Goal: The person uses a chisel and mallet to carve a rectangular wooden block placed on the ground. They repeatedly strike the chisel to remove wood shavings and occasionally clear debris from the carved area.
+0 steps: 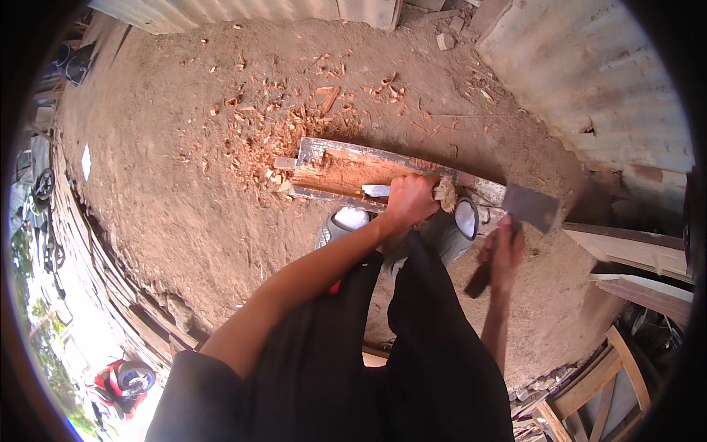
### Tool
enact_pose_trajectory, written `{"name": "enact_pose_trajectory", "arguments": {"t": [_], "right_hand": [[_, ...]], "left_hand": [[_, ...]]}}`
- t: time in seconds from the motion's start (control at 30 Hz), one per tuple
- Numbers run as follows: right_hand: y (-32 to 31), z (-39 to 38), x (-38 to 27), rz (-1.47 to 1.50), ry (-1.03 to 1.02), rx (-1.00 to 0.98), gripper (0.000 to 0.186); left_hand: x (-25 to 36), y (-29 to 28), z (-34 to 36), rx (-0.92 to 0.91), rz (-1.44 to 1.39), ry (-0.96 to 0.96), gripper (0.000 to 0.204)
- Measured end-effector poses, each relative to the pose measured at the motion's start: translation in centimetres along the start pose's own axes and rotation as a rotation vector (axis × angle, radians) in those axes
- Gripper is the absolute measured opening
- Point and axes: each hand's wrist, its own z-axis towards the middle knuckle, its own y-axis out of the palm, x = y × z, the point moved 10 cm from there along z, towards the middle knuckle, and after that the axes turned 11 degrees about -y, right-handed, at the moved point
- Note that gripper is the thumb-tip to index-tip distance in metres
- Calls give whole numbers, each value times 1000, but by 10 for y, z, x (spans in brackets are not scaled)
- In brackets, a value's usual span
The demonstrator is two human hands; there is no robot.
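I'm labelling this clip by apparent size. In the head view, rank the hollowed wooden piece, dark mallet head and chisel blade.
1. Hollowed wooden piece
2. Dark mallet head
3. Chisel blade
The gaps look clear in this view.

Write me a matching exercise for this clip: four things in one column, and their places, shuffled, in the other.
Things
1. Chisel
2. Broad-headed tool
3. Wood shavings
4. Red motorbike

Places
A. Scattered over the dirt ground, thickest near the left end of the hollowed wood
B. Gripped in the right hand
C. Outside, at the lower left of the view
D. Gripped in the left hand, over the hollowed wood

Right pairs: 1-D, 2-B, 3-A, 4-C
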Motion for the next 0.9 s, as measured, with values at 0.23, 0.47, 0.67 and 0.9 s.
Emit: {"name": "enact_pose_trajectory", "arguments": {"t": [0.23, 0.47, 0.67, 0.9], "right_hand": [[29, -5, 0, -18, 69, -254, 33], [59, -28, 18, -154, 98, -417, 28], [27, -8, 9, -7, 110, -193, 34], [39, -23, 10, -133, 248, -381, 29]], "left_hand": [[-4, -3, -3, -25, 21, -7, 26], [-6, 6, -2, -63, 84, -29, 34], [-8, 5, -3, -71, 91, -6, 34], [-8, 4, -8, -70, 92, 13, 37]]}}
